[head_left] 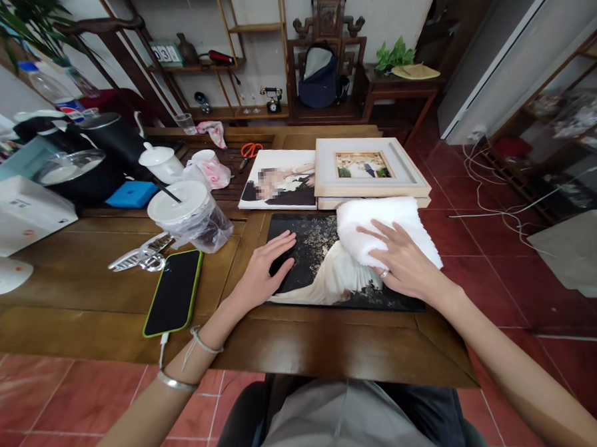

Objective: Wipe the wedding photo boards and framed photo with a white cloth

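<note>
Head view, seated at a wooden table (106, 287).

Position: the photo panel (304, 244) lies flat at the near edge of the table, in front of the person. It has a dark, speckled print face with a pale figure across the middle.

Left hand (268, 268): palm down on the panel's left edge, fingers straight and together, closed round nothing. It presses rather than grips.

Right hand (398, 261): fingers spread flat on top of a folded white cloth (378, 219). The cloth sits on the panel's far right part and overhangs its right edge. No pinch is visible, only the palm and fingers bearing down on it.

Handling, as a judgement:
- The panel looks thin, stiff and fairly light. It lies flush with no bow.
- The face looks smooth, so it likely slides on the wood unless pinned. It probably marks or scratches easily.
- Best hold is by the edges, left and right, off the print.
- The cloth is soft, thick and limp. It bunches under the fingers and can be taken anywhere.

Nearby:
- A green-cased phone (174, 291) is left of the panel.
- A lidded plastic cup (188, 212) stands beyond the phone.
- A second print (276, 184) and a framed picture (368, 170) lie just beyond the panel.
</note>
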